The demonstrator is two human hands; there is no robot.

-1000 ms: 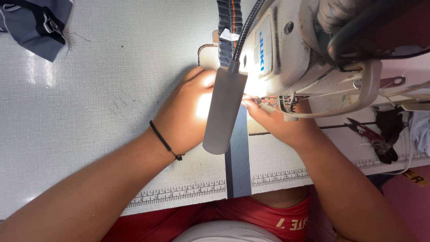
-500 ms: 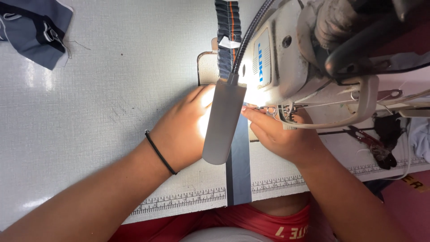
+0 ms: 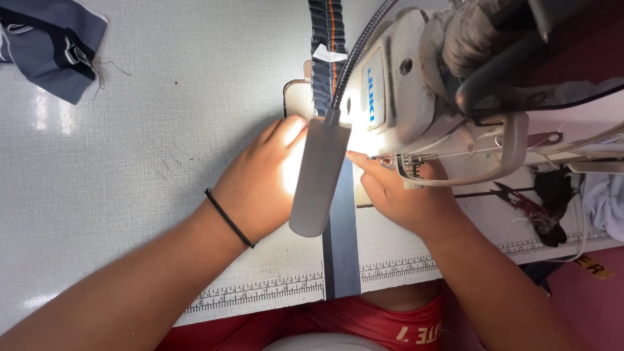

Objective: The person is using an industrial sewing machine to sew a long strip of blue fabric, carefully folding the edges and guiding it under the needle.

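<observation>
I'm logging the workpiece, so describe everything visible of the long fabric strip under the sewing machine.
The fabric strip is a long, narrow, blue-grey band lying flat on the white table, running from the near edge under the lamp and machine. Beyond the needle it looks gathered, dark with an orange stripe. The left hand and right hand flank it; contact is hidden.

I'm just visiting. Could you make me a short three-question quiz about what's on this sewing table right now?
1. True or false: the left hand lies flat on the table, left of the grey lamp head.
2. What runs under the lamp toward the table's near edge? A) grey fabric strip B) a rope
3. What is around the left wrist?

Key: 1 true; 2 A; 3 a thin black band.
</observation>
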